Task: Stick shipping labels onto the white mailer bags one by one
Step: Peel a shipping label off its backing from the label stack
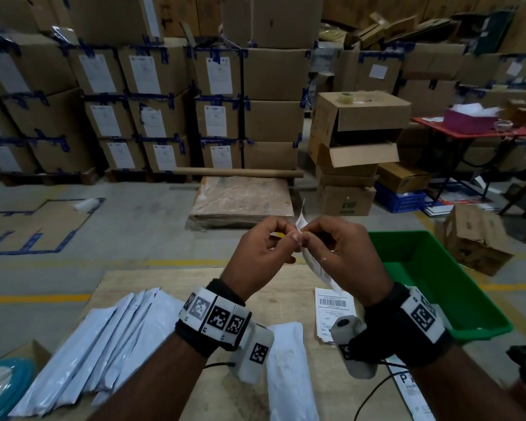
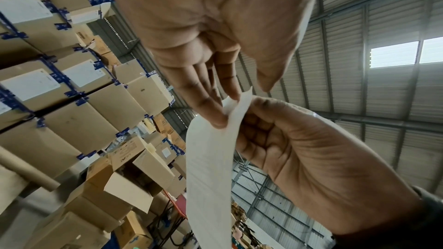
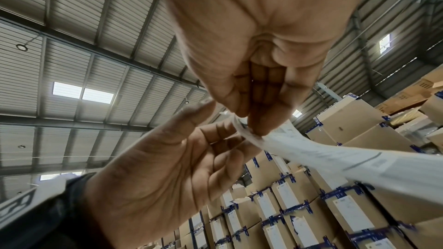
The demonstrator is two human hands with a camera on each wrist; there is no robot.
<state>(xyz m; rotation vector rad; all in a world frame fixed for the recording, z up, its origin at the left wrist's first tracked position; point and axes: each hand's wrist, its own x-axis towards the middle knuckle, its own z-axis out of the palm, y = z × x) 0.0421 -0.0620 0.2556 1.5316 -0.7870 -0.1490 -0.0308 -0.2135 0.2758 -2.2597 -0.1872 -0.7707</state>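
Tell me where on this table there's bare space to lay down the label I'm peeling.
Bare wood shows on the table at its far edge, under both hands, bordered by the fanned mailer bags on the left and the label stack on the right. A narrower strip runs between the single mailer bag and that stack. The left side is crowded with bags.

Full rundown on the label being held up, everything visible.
The shipping label is a white, thin, flexible paper strip with faint print lines, held in the air above the wooden table, touching neither the table nor any bag. The left hand and right hand pinch its top corner, where a thin layer curls apart, apparently being peeled. The rest hangs down, slightly bowed.
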